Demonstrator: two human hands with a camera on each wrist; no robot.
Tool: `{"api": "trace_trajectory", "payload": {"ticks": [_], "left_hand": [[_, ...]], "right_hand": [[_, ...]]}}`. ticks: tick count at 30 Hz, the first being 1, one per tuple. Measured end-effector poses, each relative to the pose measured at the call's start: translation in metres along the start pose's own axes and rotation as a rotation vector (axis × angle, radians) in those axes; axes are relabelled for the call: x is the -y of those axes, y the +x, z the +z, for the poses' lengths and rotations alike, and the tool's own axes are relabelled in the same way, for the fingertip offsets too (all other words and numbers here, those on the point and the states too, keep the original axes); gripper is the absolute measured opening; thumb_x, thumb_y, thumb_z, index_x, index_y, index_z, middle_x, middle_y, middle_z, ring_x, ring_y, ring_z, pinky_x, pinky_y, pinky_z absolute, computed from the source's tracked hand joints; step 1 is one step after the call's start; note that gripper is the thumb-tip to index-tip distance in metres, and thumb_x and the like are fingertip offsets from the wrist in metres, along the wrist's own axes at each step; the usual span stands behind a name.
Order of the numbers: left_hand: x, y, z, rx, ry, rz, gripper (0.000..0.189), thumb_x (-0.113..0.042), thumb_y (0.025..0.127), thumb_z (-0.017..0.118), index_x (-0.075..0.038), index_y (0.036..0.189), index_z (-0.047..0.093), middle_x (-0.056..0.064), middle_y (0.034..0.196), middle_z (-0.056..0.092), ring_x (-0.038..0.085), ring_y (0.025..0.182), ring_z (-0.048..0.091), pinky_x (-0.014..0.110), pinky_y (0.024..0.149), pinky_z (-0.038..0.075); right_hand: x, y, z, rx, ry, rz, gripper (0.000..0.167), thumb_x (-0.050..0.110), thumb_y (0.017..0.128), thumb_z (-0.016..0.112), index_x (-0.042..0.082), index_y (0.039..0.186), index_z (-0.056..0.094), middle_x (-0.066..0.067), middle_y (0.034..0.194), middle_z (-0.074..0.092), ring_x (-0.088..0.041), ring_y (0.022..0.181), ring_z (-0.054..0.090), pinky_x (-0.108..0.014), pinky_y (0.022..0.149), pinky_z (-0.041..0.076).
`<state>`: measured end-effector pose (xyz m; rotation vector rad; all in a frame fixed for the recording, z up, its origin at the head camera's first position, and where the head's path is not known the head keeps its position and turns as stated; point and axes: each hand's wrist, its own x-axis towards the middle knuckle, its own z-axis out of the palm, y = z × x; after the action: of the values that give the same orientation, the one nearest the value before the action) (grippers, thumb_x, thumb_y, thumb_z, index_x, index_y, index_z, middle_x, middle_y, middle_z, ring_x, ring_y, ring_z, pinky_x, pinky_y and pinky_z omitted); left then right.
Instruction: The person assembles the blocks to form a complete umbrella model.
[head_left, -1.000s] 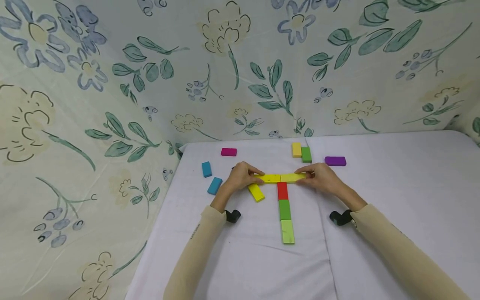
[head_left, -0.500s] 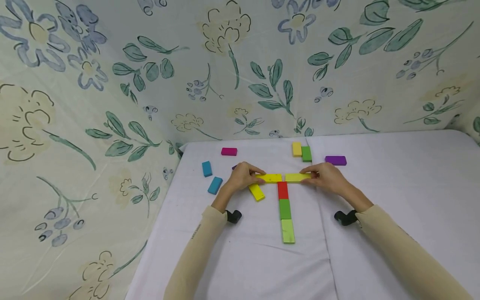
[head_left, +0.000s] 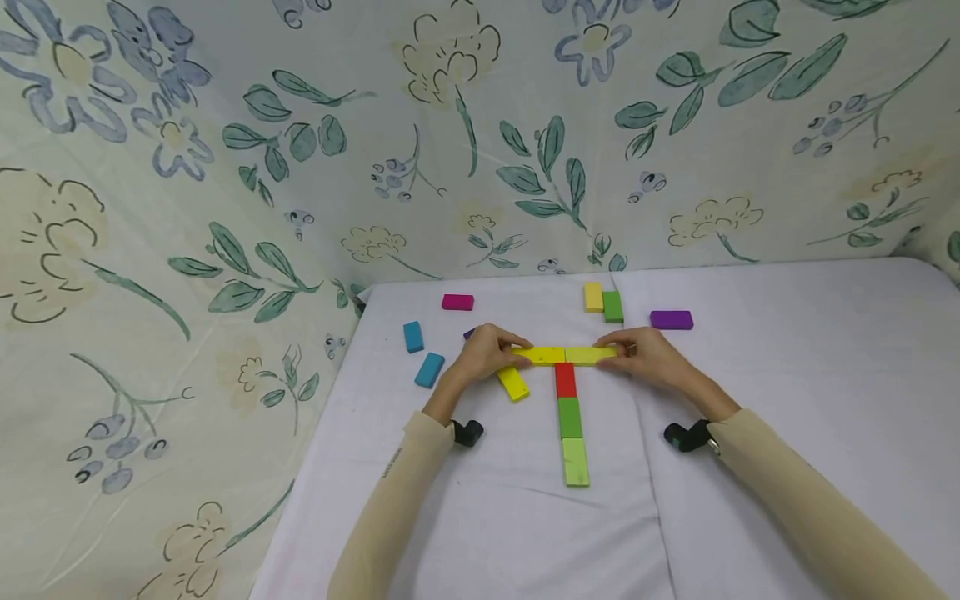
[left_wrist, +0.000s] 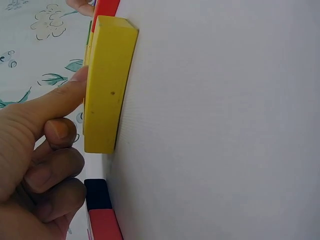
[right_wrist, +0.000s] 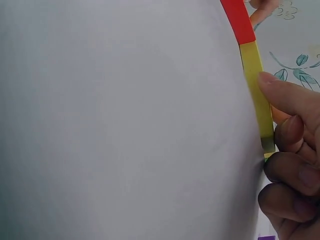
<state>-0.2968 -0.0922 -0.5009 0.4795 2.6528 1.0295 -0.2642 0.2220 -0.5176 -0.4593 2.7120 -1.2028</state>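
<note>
Sitting on the counter [head_left: 787,350] in the head view, the yellow block [head_left: 546,356] and the lime block [head_left: 585,356] lie end to end, long sides running left to right. They meet above the red block [head_left: 566,381] — the seam is near its middle — and the green block [head_left: 570,418] and pale block [head_left: 575,462] line up below, like a T. The left grip [head_left: 486,354] pinches the yellow block's left end; the right grip [head_left: 647,357] pinches the lime block's right end. Each is nearest its own block. The loose block [head_left: 513,385], also yellow, lies slanted just beside the left grip.

From the left wrist, what seems to be the loose block is big and in front. It is bright, with small dark dots, and hides most of the yellow block — so the pinch can't be seen here.

From the right wrist, the thumb [right_wrist: 282,90] presses the lime block's side. That block looks smooth, with the red block past its far end.
</note>
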Motion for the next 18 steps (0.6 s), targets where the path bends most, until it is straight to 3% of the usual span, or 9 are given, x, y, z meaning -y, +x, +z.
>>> {"api": "trace_trajectory", "payload": {"ticks": [12, 18], "left_hand": [[-0.001, -0.001, 0.000, 0.004, -0.002, -0.021, 0.028, -0.025, 0.087, 0.085, -0.023, 0.115, 0.082, 0.002, 0.071, 0.050, 0.017, 0.073, 0.052, 0.021, 0.062, 0.038], [0.001, -0.004, 0.000, 0.001, 0.009, 0.009, 0.038, -0.027, 0.088, 0.084, -0.024, 0.126, 0.077, 0.002, 0.072, 0.050, 0.018, 0.071, 0.050, 0.021, 0.061, 0.037]], "right_hand": [[0.004, 0.003, 0.000, 0.033, 0.012, 0.027, 0.034, 0.019, 0.088, 0.084, 0.010, 0.120, 0.076, -0.004, 0.080, 0.053, -0.020, 0.079, 0.051, -0.022, 0.062, 0.040], [0.005, 0.000, -0.026, -0.023, -0.017, 0.053, 0.040, 0.021, 0.094, 0.078, 0.008, 0.131, 0.069, -0.006, 0.082, 0.056, -0.019, 0.077, 0.054, -0.024, 0.061, 0.042]]}}
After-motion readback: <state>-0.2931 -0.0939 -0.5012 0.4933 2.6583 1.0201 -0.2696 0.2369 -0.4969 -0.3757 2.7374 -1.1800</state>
